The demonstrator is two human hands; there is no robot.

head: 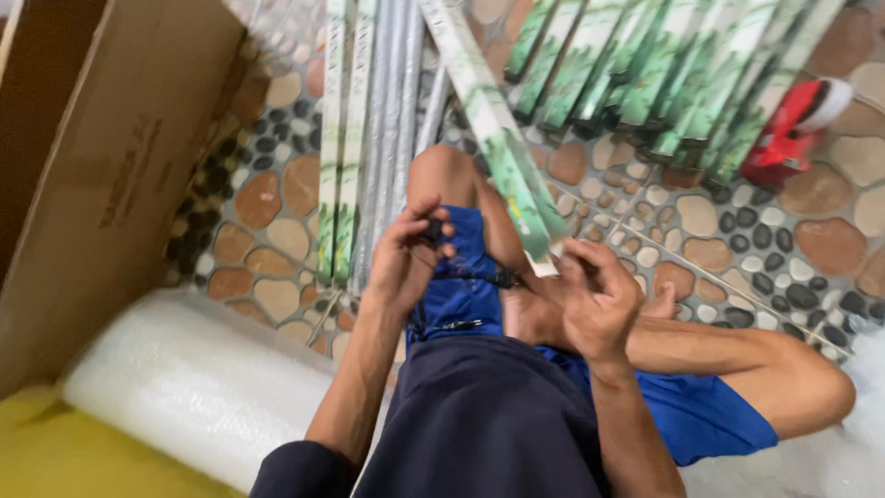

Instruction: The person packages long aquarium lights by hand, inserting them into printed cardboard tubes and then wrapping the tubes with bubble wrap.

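- Floor (701, 221): pebble-pattern tile in brown, cream and black. I sit on it cross-legged in blue shorts (466, 295).
- Far left: one large brown cardboard box (120, 175), flap open; below it one roll of bubble wrap (194, 383) on a yellow surface (64, 456).
- Centre left: two long green-printed boxes (341, 157) lie side by side, next to a bundle of silvery tubes (395, 120); count unclear through blur.
- My left hand (406, 258): grip pinched closed on a small black piece (433, 229) of a thin black cord (479, 275) running across my knee.
- One long green-printed box (498, 138) slants down to my right hand (599, 300); fingers curled, touching its lower end. Whether clenched, I cannot tell.
- Upper right: a fanned row of like boxes (645, 74), roughly eight.
- Far right: one red object (788, 134), blurred.
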